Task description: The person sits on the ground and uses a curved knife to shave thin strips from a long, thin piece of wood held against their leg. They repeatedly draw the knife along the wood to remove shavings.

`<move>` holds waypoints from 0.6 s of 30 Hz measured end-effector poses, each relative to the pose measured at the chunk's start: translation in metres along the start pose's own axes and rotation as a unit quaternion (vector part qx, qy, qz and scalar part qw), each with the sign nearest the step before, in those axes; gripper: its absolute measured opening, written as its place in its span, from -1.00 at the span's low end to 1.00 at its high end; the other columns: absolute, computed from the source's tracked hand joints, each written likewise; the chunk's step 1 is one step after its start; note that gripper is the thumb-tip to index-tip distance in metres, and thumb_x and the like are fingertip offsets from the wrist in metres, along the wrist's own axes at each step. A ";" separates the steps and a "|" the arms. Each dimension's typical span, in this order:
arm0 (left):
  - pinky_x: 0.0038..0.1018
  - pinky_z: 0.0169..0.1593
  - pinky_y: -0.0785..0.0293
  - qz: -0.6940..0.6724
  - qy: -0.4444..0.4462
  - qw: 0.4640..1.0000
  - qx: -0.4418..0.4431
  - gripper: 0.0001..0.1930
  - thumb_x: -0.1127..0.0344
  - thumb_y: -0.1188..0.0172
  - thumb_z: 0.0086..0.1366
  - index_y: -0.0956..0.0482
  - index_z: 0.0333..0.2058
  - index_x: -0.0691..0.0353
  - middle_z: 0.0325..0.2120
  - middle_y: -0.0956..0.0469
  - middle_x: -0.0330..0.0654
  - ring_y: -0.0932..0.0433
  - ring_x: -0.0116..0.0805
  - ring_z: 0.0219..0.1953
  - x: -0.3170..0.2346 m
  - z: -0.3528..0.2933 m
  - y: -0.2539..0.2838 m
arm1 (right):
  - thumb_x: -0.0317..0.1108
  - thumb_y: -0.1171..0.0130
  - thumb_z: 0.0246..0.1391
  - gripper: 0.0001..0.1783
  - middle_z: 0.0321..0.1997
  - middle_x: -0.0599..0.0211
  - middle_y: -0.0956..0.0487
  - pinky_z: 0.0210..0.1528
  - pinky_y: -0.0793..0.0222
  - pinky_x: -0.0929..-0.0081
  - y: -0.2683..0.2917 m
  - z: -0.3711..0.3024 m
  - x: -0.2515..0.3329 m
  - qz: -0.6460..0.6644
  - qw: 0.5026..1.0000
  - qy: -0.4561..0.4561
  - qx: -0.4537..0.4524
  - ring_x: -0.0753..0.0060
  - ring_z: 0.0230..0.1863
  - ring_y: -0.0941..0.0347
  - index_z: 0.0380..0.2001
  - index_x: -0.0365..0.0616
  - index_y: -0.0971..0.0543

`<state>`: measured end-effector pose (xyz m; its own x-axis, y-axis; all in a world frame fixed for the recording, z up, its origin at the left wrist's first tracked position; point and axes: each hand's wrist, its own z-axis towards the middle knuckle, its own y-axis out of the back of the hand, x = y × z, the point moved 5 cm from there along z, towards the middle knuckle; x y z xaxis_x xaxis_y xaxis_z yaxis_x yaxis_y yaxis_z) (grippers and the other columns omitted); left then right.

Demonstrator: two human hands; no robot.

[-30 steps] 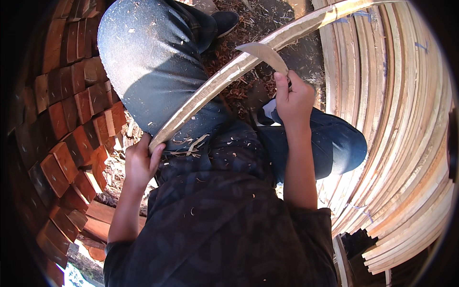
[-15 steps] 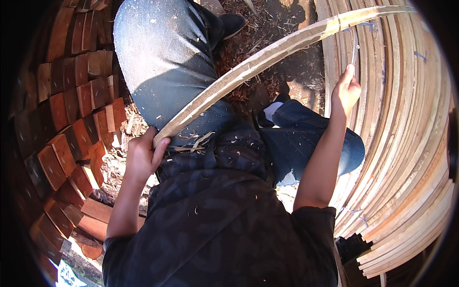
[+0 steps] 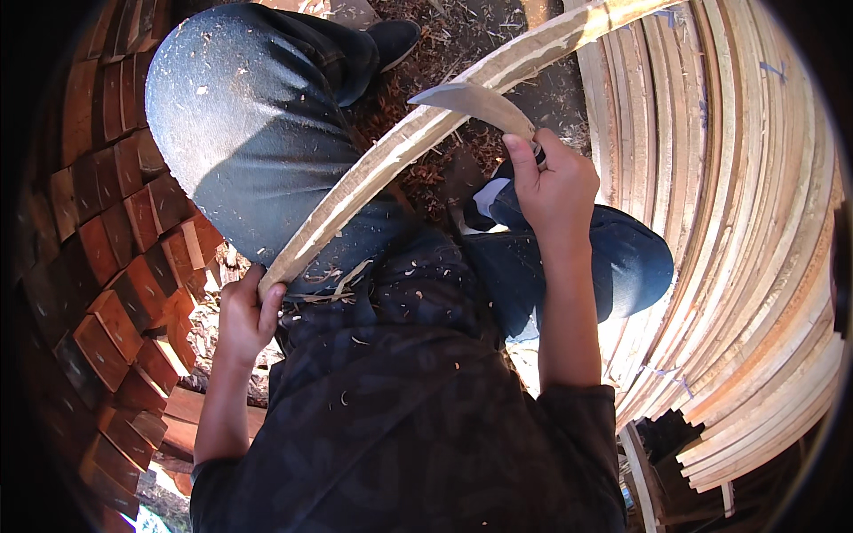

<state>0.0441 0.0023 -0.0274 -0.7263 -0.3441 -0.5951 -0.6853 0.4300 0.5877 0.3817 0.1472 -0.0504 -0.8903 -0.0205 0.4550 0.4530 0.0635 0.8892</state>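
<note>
A long pale wooden strip (image 3: 378, 164) runs from beside my left thigh up to the far right, crossing above my lap. Its near end is gripped in my left hand (image 3: 244, 311), thumb on top. My right hand (image 3: 558, 191) is closed around the handle of a curved knife (image 3: 480, 104), mostly hidden by the fingers. The blade points left and overlaps the strip about midway along; whether its edge touches the wood I cannot tell. Thin wood shavings (image 3: 346, 282) lie on my lap below the strip, near the left hand.
Stacked reddish-brown wooden blocks (image 3: 111, 315) rise on the left. A big stack of long pale wooden strips (image 3: 711, 222) fills the right side, with bits of blue tie (image 3: 773, 69) on it. Wood chips litter the ground (image 3: 426, 186) between my legs.
My right hand has swung left and nearer with the knife, bringing the blade from the stack over to the strip. My left hand and the strip's near end have shifted slightly left and down.
</note>
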 end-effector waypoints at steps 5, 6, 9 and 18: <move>-0.28 -0.58 -0.27 -0.009 -0.002 1.000 0.007 -0.65 0.15 -0.09 0.29 -0.38 -0.49 0.36 -0.80 -0.32 0.02 -0.38 0.04 -0.72 -0.002 0.002 0.002 | 0.10 -0.24 -0.05 -0.52 -0.75 0.21 -0.46 -0.65 -0.30 0.32 0.014 0.013 -0.016 -0.063 0.996 0.007 -0.064 0.13 -0.70 -0.43 -0.65 -0.12 -0.50; -0.28 -0.58 -0.27 0.003 -0.008 1.000 0.010 -0.65 0.14 -0.09 0.29 -0.38 -0.50 0.36 -0.80 -0.32 0.03 -0.37 0.05 -0.72 -0.001 0.002 0.001 | 0.11 -0.24 -0.06 -0.53 -0.69 0.18 -0.51 -0.60 -0.34 0.29 0.017 0.017 -0.024 -0.086 0.995 -0.030 -0.028 0.12 -0.65 -0.47 -0.58 -0.12 -0.55; -0.28 -0.58 -0.28 0.017 -0.015 1.000 0.003 -0.64 0.13 -0.09 0.29 -0.38 -0.53 0.34 -0.80 -0.32 0.03 -0.37 0.07 -0.71 -0.003 0.003 0.003 | 0.13 -0.20 -0.02 -0.51 -0.68 0.12 -0.50 -0.52 -0.37 0.21 0.019 0.020 -0.026 -0.102 0.994 -0.035 -0.017 0.04 -0.60 -0.49 -0.57 -0.13 -0.55; -0.26 -0.57 -0.29 0.012 -0.022 1.000 -0.004 -0.65 0.14 -0.10 0.27 -0.40 -0.51 0.35 -0.80 -0.33 0.05 -0.40 0.08 -0.70 -0.002 0.005 0.006 | 0.11 0.08 0.23 -0.30 -0.80 0.51 -0.11 -0.63 0.09 0.43 0.101 0.022 -0.160 0.036 0.947 -0.286 -0.137 0.60 -0.70 0.02 -0.81 -0.21 -0.21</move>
<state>0.0416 0.0093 -0.0251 -0.7401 -0.2959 -0.6039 -0.6677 0.4309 0.6071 0.5687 0.1790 -0.0348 -0.7002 0.5240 0.4850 0.4390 -0.2198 0.8712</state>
